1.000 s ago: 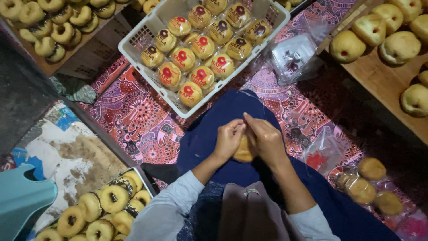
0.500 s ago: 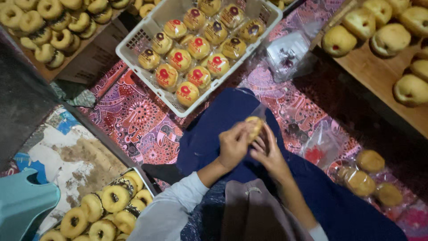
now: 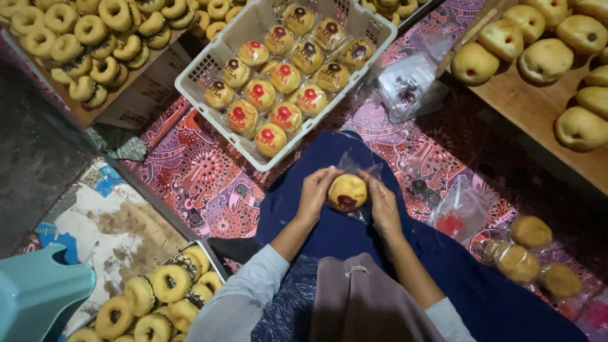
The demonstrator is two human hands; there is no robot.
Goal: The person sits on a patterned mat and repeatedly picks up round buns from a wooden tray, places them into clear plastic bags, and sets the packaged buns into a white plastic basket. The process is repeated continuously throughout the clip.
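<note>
Both hands meet over the lap, above a dark blue cloth (image 3: 329,234). The left hand (image 3: 315,194) and the right hand (image 3: 381,202) hold a round yellow bun (image 3: 347,191) between them, fingers curled on either side of it, and a clear plastic bag (image 3: 358,166) shows around and behind the bun — it seems to be partly inside the bag, though the thin film is hard to trace. A dark red spot sits on the bun's lower face.

Just beyond the hands stands a white plastic basket (image 3: 209,66), holding wrapped buns (image 3: 278,95) with red or dark round labels, laid in rows. To its right lies a loose heap of empty clear bags (image 3: 408,85) on the patterned red mat (image 3: 202,177).

At the far right a wooden board (image 3: 538,114) carries unwrapped filled buns (image 3: 544,60). Lower right, near the person's knee, a few bagged buns (image 3: 519,261) lie on the mat. Ring doughnuts (image 3: 82,38) fill a tray at the upper left, and another tray of ring doughnuts (image 3: 158,297) sits at the lower left — beside a pale blue plastic stool (image 3: 38,294).
</note>
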